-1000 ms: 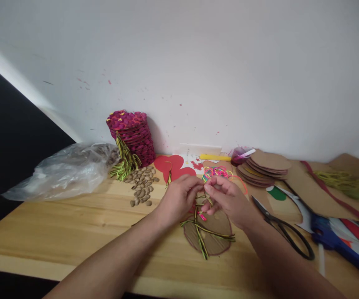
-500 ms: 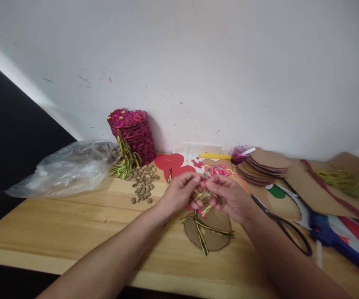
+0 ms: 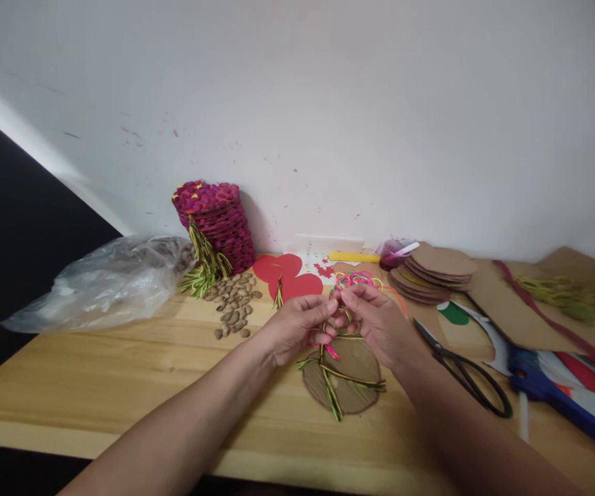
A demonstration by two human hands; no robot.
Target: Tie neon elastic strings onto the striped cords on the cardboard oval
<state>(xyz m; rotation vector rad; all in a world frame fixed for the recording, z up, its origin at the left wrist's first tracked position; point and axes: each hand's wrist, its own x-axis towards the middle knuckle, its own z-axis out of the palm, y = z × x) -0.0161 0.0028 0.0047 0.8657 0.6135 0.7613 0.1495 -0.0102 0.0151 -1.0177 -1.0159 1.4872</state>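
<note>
Head view: both hands meet above the cardboard disc, elbows apart and forearms angled inward, bringing the fingertips together over the work. Left hand and right hand each pinch thumb against forefinger on the dark-and-yellow yarn, which bends in a small loop between them. Strands this thin call for fingertips rather than a full fist; the exact crossing is too small and too covered by fingers to make out. The remaining fingers curl beneath, probably to steady the slack.

More yarn lies crossed over the disc, its frayed ends reaching the near and side edges, so the disc sits directly below the hands, perhaps as a base for the strands. A bright pink cord shows just under the left fingers.

Black scissors rest to the right of the disc, near the right forearm, presumably for easy reach. Beyond the hands lie a tangle of neon cord and, farther right, stacked cardboard discs. A small tassel rests on red paper cutouts; brown shells are heaped below the magenta cylinder, apparently kept aside.
</note>
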